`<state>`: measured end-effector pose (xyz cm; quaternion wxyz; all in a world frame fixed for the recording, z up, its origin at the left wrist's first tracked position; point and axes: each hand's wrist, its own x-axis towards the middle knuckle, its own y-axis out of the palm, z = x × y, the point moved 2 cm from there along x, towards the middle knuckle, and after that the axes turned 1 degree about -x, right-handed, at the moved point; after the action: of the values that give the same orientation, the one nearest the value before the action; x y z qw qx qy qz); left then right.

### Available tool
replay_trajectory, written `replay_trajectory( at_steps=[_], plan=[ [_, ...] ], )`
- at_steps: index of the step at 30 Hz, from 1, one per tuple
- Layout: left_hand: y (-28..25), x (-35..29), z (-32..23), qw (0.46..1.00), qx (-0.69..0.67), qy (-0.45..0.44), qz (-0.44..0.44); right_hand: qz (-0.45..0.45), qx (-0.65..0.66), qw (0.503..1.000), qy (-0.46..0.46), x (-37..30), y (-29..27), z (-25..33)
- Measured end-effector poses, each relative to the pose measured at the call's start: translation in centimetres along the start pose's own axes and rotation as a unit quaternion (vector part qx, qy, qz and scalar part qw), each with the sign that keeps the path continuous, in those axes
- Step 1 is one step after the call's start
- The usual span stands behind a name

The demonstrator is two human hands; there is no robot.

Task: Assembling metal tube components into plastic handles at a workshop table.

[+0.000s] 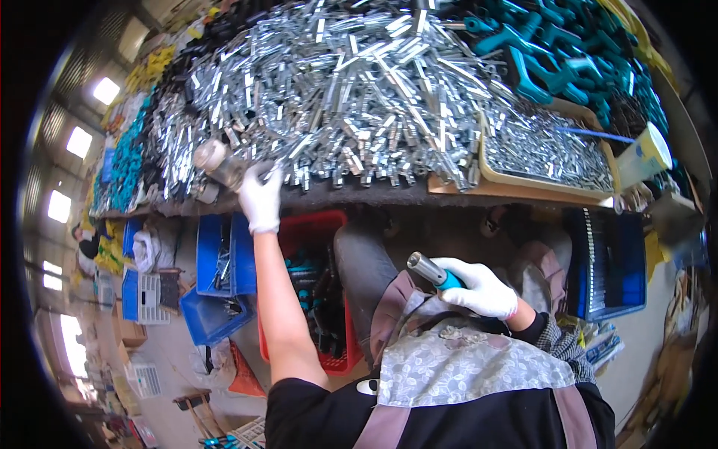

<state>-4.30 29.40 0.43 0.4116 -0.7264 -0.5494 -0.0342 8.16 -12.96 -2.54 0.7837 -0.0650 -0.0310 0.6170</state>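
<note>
My left hand [262, 200], in a white glove, reaches to the front edge of the heap of shiny metal parts [329, 90]. Its thumb and fingers are bent together at the edge of the heap; what lies between them is too small to make out. Just left of it, close to the thumb, leans a clear bottle-like container [223, 165] with a pale top. In front of my body, my right hand [479, 288], also gloved, is closed around a teal-handled tool [437, 273]. The tool's round metal socket end points up and left.
A cardboard tray [550, 150] of small metal pieces sits right of the heap, beside a white cup [645, 156]. Teal tool bodies [542, 56] are piled behind. Below the table edge stand a red crate [340, 367], blue bins [213, 318] and another blue bin [632, 277] at right.
</note>
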Motion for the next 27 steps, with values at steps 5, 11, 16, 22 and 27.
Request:
replay_trajectory(
  at_steps=[5, 11, 16, 22, 27],
  plan=[
    [0.8, -8.0, -5.6, 0.968, -0.231, -0.096, 0.022, -0.087, -0.082, 0.992, -0.029, -0.5, -1.4, -1.0],
    [4.1, -19.4, -14.2, 0.844, -0.393, -0.24, 0.275, -0.162, -0.287, 0.943, -0.056, -0.3, -1.2, -1.6],
    [4.3, -20.2, -14.8, 0.842, -0.363, -0.243, 0.315, -0.159, -0.374, 0.914, -0.001, -1.4, -1.3, -1.0],
    [4.2, -19.3, -15.6, 0.864, -0.229, -0.142, 0.426, -0.157, -0.439, 0.884, -0.037, -2.1, -1.9, -0.3],
    [3.4, -19.1, -17.0, 0.872, -0.229, 0.006, 0.434, -0.085, -0.297, 0.95, -0.038, -2.7, -3.2, -0.3]
  ],
)
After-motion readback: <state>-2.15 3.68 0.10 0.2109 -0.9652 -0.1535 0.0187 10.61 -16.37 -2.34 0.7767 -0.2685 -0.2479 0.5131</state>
